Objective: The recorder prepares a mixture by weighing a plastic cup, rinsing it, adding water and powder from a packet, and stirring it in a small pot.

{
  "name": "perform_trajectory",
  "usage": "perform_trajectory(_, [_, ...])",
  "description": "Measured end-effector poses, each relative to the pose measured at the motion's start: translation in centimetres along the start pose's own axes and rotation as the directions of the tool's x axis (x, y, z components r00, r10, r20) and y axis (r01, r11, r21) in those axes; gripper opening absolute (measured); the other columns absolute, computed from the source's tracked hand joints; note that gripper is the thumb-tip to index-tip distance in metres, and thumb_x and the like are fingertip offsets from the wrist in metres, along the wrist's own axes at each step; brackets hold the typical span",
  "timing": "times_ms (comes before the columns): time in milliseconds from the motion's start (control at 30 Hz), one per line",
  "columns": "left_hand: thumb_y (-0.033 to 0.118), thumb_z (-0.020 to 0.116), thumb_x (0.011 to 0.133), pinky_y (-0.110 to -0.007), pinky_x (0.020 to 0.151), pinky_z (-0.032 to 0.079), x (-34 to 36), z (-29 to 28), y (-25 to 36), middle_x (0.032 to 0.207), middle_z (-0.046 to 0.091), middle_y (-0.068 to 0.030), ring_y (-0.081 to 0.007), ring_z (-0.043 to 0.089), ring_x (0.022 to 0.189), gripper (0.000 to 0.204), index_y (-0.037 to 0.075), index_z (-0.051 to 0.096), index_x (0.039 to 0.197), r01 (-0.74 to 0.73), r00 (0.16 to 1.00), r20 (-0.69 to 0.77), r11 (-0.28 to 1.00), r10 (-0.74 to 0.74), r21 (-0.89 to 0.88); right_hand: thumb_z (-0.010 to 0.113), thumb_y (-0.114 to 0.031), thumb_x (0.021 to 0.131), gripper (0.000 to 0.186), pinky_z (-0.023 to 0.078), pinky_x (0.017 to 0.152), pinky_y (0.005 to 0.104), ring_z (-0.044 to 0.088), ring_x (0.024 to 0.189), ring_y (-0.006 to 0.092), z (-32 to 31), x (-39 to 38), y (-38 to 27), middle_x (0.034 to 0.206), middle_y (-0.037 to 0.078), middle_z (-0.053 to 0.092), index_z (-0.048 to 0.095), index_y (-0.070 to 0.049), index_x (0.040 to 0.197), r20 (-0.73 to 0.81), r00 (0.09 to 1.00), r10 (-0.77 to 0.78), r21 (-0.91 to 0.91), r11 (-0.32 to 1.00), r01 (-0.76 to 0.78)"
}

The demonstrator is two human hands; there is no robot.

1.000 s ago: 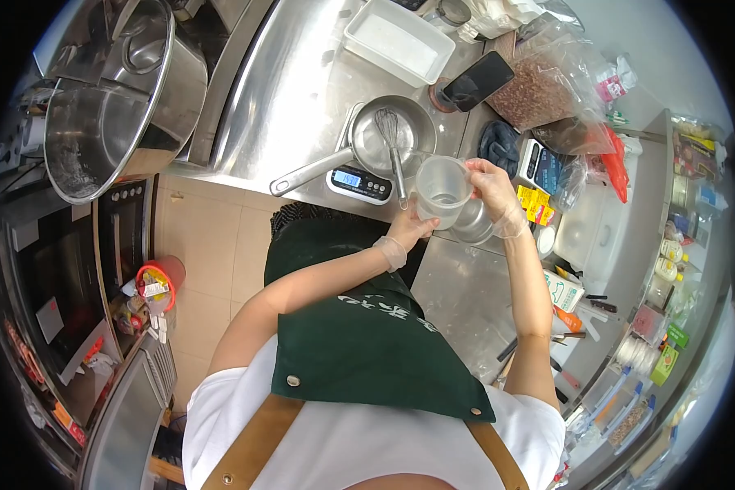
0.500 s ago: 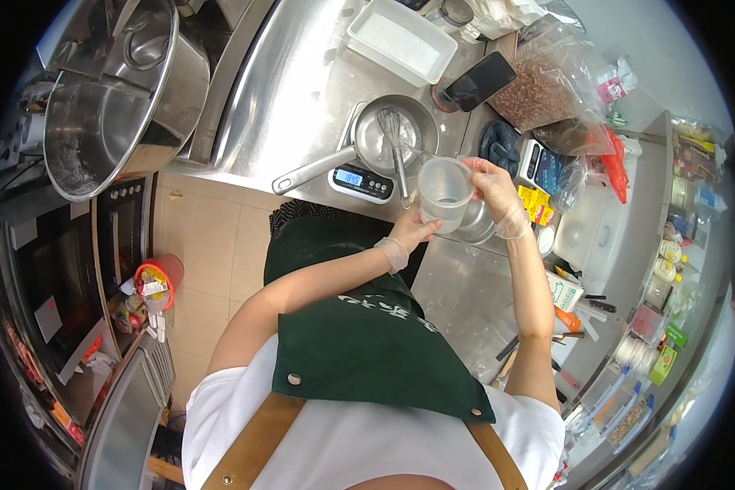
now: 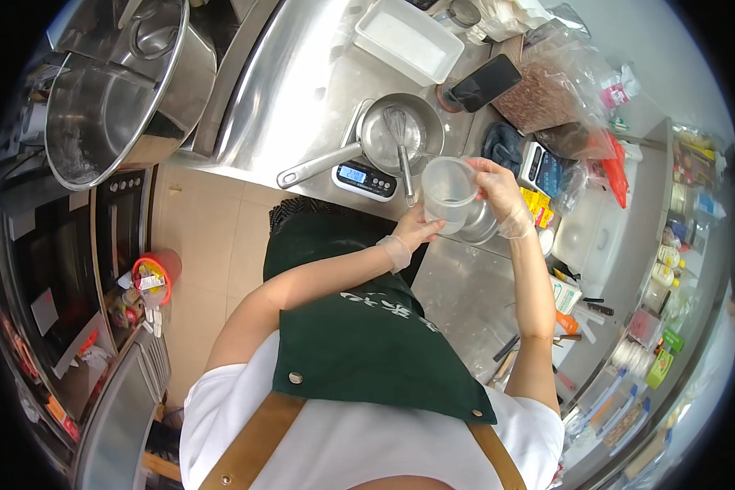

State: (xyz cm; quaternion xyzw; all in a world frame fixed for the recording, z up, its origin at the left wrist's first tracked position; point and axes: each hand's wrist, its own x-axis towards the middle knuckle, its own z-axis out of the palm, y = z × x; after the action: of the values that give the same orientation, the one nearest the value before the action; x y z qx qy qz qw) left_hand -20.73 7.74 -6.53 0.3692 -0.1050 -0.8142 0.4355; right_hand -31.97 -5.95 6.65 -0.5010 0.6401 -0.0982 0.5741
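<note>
Between my two gloved hands is a translucent plastic measuring cup, tilted toward the saucepan. My right hand grips it on the right near the rim; my left hand supports its lower left side. Just beyond the cup, a steel saucepan sits on a digital kitchen scale with a lit blue display. A whisk leans in the pan, its handle sticking out toward me. A thin stream may run from cup to pan, too faint to be sure. Beside the cup stands a steel bowl, partly hidden.
A white plastic tray lies at the back of the steel counter. A phone is propped on a jar, beside a bag of brown granules. To the left stands a big steel mixing bowl. Knives lie at the right.
The number on the scale's display has changed. Both hands still hold the measuring cup over nearly the same spot; the whole view has shifted slightly.
</note>
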Motion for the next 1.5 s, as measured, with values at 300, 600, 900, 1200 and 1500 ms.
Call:
perform_trajectory(300, [0.027,0.072,0.078,-0.027,0.073,0.045,-0.06,0.14,0.37,0.105,0.058,-0.0032,-0.0102,0.053,0.091,0.072,0.010,0.032,0.135,0.022,1.000,-0.007,1.000,-0.022,-0.018,0.050,-0.010,0.078,0.033,0.039,0.059,0.0166,0.049,0.065,0.0029,0.09,0.16,-0.40,0.087,-0.002,0.060,0.060,0.000,0.109,0.006,1.000,0.021,-0.017,1.000,-0.021])
perform_trajectory(600, [0.027,0.071,0.080,-0.027,0.077,0.046,-0.02,0.09,0.52,0.109,0.057,-0.0035,-0.0113,0.053,0.096,0.068,0.010,0.033,0.134,0.072,0.997,-0.005,0.997,-0.072,-0.018,0.051,-0.009,0.078,0.032,0.039,0.058,0.0165,0.048,0.064,0.0030,0.01,0.39,-0.24,0.086,-0.002,0.060,0.061,0.000,0.107,0.000,1.000,0.021,-0.019,1.000,-0.021])
perform_trajectory(900, [0.028,0.072,0.078,-0.027,0.073,0.047,0.14,0.23,0.22,0.106,0.057,-0.0046,-0.0119,0.054,0.094,0.067,0.007,0.035,0.131,0.106,0.994,0.016,0.991,-0.105,-0.084,0.051,-0.010,0.080,0.030,0.041,0.059,0.0179,0.051,0.068,0.0054,-0.22,0.48,-0.23,0.088,0.000,0.061,0.061,0.000,0.106,-0.005,1.000,0.007,-0.067,0.998,-0.007])
perform_trajectory(1200, [0.026,0.072,0.079,-0.026,0.073,0.047,0.14,0.14,0.13,0.110,0.056,-0.0052,-0.0118,0.053,0.096,0.066,0.007,0.035,0.131,0.108,0.994,0.032,0.989,-0.105,-0.100,0.053,-0.009,0.080,0.028,0.044,0.058,0.0199,0.052,0.062,0.0064,-0.02,0.42,-0.56,0.083,0.002,0.062,0.062,0.003,0.104,-0.032,0.999,-0.018,-0.068,0.998,0.016])
perform_trajectory(1500, [0.028,0.071,0.079,-0.025,0.070,0.048,0.06,0.18,0.16,0.111,0.056,-0.0064,-0.0127,0.055,0.095,0.068,0.004,0.033,0.131,0.105,0.994,0.031,0.988,-0.102,-0.109,0.053,-0.009,0.080,0.028,0.045,0.057,0.0199,0.053,0.060,0.0071,-0.06,0.48,-0.51,0.082,0.003,0.062,0.062,0.003,0.103,-0.029,0.999,-0.019,-0.096,0.995,0.016])
